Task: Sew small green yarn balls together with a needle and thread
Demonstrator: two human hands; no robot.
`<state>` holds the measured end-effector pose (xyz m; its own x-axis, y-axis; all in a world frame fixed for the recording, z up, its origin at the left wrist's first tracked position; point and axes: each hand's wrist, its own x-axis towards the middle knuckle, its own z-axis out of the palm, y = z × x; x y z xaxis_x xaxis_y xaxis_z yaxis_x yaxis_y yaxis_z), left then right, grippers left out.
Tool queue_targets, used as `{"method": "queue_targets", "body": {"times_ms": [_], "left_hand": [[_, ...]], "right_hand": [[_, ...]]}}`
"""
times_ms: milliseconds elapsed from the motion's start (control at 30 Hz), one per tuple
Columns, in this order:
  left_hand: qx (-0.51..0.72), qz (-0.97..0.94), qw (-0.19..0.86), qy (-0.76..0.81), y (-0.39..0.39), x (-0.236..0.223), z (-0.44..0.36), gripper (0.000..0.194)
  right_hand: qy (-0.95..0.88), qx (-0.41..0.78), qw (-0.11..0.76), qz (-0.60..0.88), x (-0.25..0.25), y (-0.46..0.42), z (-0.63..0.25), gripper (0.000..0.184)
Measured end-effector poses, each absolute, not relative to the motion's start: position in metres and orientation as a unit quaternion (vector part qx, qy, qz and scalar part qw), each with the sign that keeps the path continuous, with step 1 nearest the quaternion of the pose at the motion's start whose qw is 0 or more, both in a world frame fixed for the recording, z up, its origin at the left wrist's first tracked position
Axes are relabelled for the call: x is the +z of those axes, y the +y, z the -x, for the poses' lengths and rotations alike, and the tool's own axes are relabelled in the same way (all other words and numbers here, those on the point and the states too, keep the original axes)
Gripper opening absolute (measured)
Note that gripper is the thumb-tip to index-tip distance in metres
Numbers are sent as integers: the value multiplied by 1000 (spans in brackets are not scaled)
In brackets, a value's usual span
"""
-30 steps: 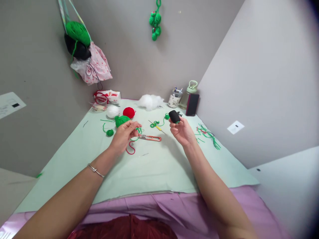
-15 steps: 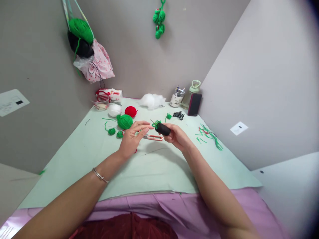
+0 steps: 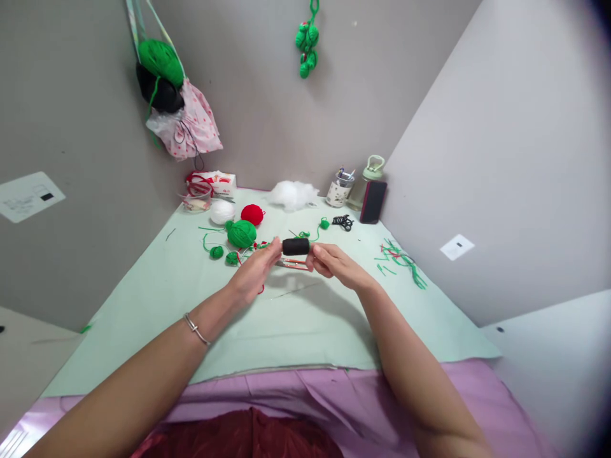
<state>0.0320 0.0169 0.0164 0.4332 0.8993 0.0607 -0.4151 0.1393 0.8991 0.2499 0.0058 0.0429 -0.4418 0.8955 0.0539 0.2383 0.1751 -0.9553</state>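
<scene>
A spool of black thread [image 3: 296, 247] lies level in the air above the table, between my two hands. My right hand [image 3: 337, 264] grips its right end between thumb and fingers. My left hand [image 3: 255, 270] is stretched out flat, fingers together, its fingertips at the spool's left end. Below the spool are thread snips [image 3: 293, 263] with an orange handle, partly covered by my hands. A green yarn ball [image 3: 242, 234] and a small green crocheted ball [image 3: 232, 258] rest beyond my left hand.
Red yarn [image 3: 252, 215], white yarn [image 3: 222, 212] and white stuffing [image 3: 292, 194] lie farther back. A pen cup [image 3: 338, 193], a bottle [image 3: 359, 194], a phone [image 3: 373, 202] and a black hair clip [image 3: 342, 222] are at the back right. Yarn scraps [image 3: 403, 264] lie on the right.
My right hand has brought the spool left and down, turning it from tilted to level. My left hand has moved right, its pinched fingers straightening, and now meets the spool's left end.
</scene>
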Motion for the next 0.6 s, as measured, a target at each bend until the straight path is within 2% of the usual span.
{"method": "queue_targets", "body": {"times_ms": [67,133,200,333,500,600], "left_hand": [[485,-444,707,261,19,19,-29,48],[495,-430,705,270,21,21,-27,44],[496,-424,702,284,21,21,-26,40],[519,-399,695,297,22,23,-26,35],[601,-320,662,313,33,23,-21,25],[619,-289,657,318,40,20,-16,22]], "right_hand": [[-673,501,346,420,44,9,-262,45],[-630,505,407,427,44,13,-274,39],[-587,506,469,422,44,17,-285,37],[-542,513,530,403,48,18,-299,35],[-457,454,672,365,56,20,-324,32],[-393,402,736,377,60,23,-343,24]]}}
